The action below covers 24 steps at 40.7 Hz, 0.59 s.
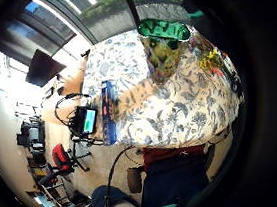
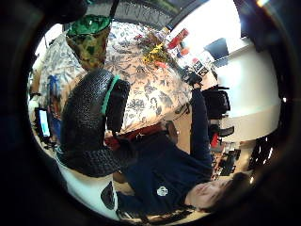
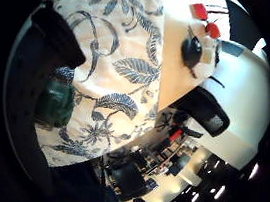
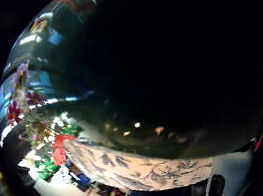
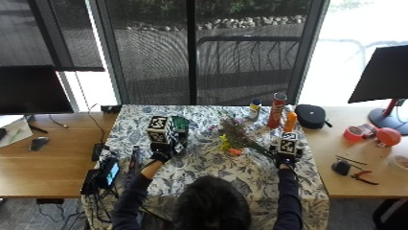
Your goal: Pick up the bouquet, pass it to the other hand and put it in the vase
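So the right hand (image 5: pixel 285 159) was down on the cloth (image 5: pixel 210 165) at the stem end of the bouquet (image 5: pixel 237 138). From the outside view it looked like it was at the stems, maybe already holding them, but honestly I couldn't tell whether the fingers were closed around anything; the right palm views didn't settle it either. One just showed flowers (image 4: pixel 33 125) close by on one side and the other showed patterned cloth. From that hand the bouquet ran up and toward the person's left, blooms pointing at the middle of the table, stems trailing back to the right hand. So its long axis was a diagonal that basically pointed toward the other hand. The left hand (image 5: pixel 161 155) sat just in front of the vase (image 5: pixel 179 125), fingers curled but nothing in them as far as I could see in its thumb-side view (image 2: pixel 89 125). The vase stood upright and was empty. My guess: the right hand was clearly the nearer one for the pick-up, and the handover would go leftward across the table, blooms first.
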### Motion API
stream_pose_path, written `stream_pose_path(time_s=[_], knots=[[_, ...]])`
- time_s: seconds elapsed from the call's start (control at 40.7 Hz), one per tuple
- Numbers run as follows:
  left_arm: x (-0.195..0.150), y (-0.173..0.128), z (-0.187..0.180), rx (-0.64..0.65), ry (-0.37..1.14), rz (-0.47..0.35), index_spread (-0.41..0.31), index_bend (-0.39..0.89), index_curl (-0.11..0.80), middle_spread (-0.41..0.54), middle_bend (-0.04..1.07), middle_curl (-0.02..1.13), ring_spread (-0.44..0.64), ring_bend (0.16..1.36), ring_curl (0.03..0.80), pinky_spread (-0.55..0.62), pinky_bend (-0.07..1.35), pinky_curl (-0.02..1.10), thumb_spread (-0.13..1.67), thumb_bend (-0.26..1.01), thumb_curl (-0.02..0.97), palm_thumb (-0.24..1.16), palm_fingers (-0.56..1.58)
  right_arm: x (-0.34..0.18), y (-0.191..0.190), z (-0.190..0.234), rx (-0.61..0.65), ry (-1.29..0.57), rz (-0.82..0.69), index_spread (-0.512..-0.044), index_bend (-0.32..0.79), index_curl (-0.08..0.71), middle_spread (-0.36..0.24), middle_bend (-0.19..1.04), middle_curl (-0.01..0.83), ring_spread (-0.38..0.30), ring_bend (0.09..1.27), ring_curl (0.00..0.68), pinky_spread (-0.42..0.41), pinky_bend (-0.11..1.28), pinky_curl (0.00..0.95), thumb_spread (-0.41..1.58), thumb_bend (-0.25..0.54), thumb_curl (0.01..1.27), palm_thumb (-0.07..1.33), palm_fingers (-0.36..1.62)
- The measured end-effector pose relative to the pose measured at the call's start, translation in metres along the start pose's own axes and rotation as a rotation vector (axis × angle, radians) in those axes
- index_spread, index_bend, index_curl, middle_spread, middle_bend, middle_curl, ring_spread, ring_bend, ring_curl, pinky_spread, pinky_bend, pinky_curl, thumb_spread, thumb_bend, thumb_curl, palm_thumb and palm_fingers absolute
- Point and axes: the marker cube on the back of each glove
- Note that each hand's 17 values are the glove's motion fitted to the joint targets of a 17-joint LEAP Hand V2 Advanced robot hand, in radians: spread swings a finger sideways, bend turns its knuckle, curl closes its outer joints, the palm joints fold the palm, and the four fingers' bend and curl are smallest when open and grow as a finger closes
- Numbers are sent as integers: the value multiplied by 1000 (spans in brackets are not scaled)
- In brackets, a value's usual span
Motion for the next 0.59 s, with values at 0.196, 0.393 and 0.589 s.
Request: stream_pose_path(time_s=[0.196, 0.393, 0.589], knots=[[-2, -6, 9, -35, 5, -16, -91, 239, 456, 117, 128, 243, 231, 382, 302, 232, 238, 377, 1259, -16, 289, 334, 389, 8, 10, -17, 148, -16, -81, -254, 122, 335, -192, 442, 500, -226, 641, 456, -235, 487, 430, 943, -3, 495, 1031, 1464], [5, -4, -1, -96, 14, -11, -91, 249, 460, 129, 127, 233, 239, 386, 303, 233, 245, 381, 1262, -16, 287, 321, 377, 8, -5, -42, 367, -289, -44, -242, 244, 408, -196, 613, 579, -215, 783, 521, -242, 601, 489, 1001, -33, 443, 974, 1485], [23, -26, -9, -122, 104, 32, -92, 263, 465, 147, 122, 220, 253, 390, 306, 234, 260, 385, 1256, -17, 286, 315, 361, -13, 4, -100, 553, -739, -119, -236, 312, 470, -185, 692, 619, -207, 859, 551, -241, 678, 526, 1042, -25, 405, 936, 1436]])
